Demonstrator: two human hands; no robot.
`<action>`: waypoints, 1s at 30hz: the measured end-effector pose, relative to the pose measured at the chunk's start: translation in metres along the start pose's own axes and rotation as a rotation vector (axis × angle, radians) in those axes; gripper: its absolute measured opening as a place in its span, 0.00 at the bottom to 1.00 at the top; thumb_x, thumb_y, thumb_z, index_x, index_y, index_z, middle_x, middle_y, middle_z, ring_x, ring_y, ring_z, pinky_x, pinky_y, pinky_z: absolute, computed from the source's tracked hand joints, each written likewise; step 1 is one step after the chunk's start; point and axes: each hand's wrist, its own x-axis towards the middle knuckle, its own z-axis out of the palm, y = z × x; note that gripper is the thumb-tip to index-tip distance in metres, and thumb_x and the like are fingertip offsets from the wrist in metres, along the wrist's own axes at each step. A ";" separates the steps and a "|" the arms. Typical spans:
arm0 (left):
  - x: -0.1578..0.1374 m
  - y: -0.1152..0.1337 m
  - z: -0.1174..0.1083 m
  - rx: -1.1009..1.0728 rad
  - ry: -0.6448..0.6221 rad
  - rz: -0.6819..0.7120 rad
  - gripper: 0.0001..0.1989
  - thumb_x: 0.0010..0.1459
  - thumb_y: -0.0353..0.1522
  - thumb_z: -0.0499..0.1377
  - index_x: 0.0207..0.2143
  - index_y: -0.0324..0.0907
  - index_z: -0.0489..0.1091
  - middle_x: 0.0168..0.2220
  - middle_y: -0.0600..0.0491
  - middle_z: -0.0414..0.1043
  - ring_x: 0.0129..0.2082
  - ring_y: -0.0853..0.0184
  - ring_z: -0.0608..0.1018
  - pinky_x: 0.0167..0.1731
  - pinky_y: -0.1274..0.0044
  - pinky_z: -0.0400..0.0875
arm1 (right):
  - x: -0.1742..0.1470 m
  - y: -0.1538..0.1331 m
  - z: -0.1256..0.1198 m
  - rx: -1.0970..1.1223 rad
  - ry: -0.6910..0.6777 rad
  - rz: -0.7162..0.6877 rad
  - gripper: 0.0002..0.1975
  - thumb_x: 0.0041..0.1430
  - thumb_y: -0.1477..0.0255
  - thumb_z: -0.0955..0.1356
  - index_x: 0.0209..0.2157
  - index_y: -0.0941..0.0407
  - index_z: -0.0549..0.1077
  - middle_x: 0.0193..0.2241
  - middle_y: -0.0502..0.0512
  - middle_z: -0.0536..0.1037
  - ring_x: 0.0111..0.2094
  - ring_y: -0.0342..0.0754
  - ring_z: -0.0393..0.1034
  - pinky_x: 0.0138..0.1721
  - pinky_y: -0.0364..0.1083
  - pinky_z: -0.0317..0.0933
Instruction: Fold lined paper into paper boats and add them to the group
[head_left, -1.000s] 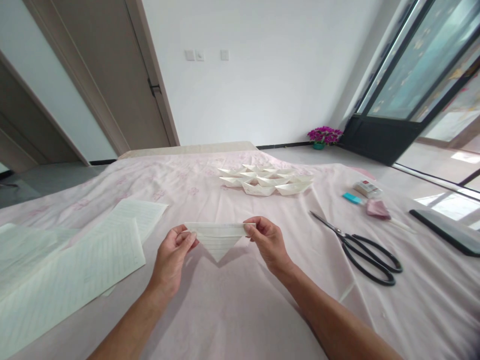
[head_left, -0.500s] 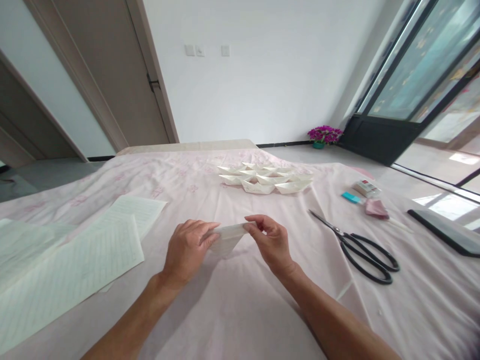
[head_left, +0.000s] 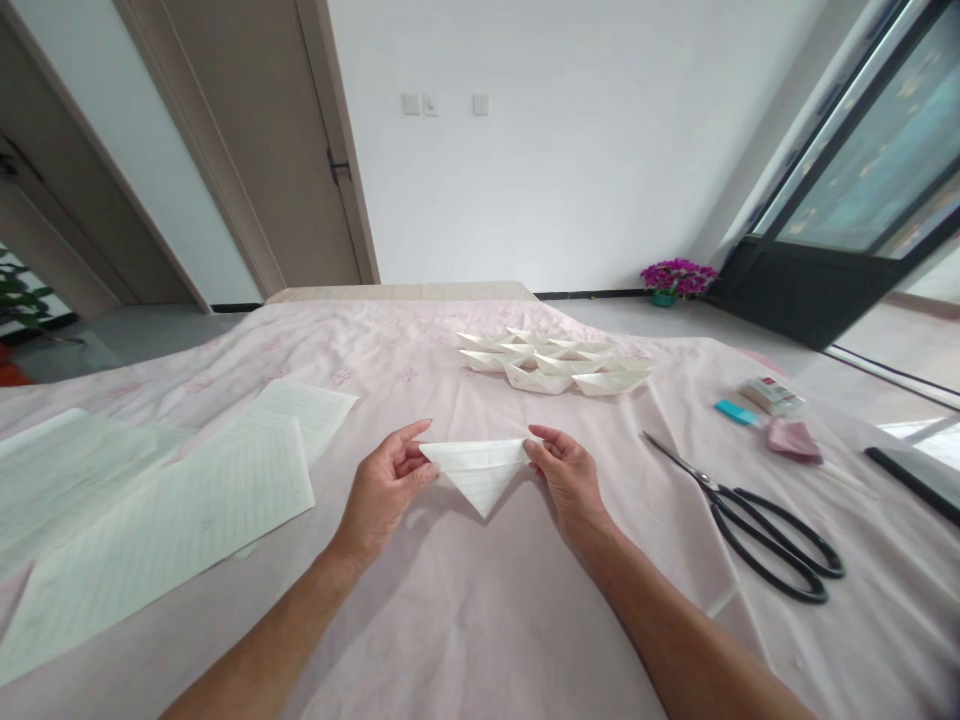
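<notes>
A folded triangle of lined white paper (head_left: 484, 475) is held up between my two hands, its long edge on top and its point downward. My right hand (head_left: 574, 480) pinches the right corner between thumb and fingers. At the left corner, my left hand (head_left: 382, 490) has its thumb against the paper and curled fingers behind, with the index finger lifted off above. Beyond my hands, several folded paper boats (head_left: 555, 365) stand close together on the pink cloth (head_left: 480, 620).
Black-handled scissors (head_left: 750, 510) lie to the right, blades pointing away. Behind them are a blue eraser (head_left: 736, 412), a small white box (head_left: 769, 393) and a pink item (head_left: 793, 440). A dark-edged flat object (head_left: 915, 485) sits far right. Lined paper sheets (head_left: 195, 510) spread over the left side.
The folded paper has tilted so its triangular face shows toward me. My left index finger has lifted from the top edge. The whole view has shifted slightly left.
</notes>
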 end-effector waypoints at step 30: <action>0.004 0.009 -0.009 0.702 -0.192 0.005 0.14 0.58 0.42 0.57 0.32 0.41 0.73 0.27 0.57 0.71 0.29 0.68 0.72 0.31 0.79 0.62 | -0.017 -0.024 0.003 -0.147 0.000 -0.379 0.22 0.50 0.67 0.74 0.48 0.54 0.74 0.30 0.49 0.76 0.30 0.43 0.68 0.35 0.45 0.64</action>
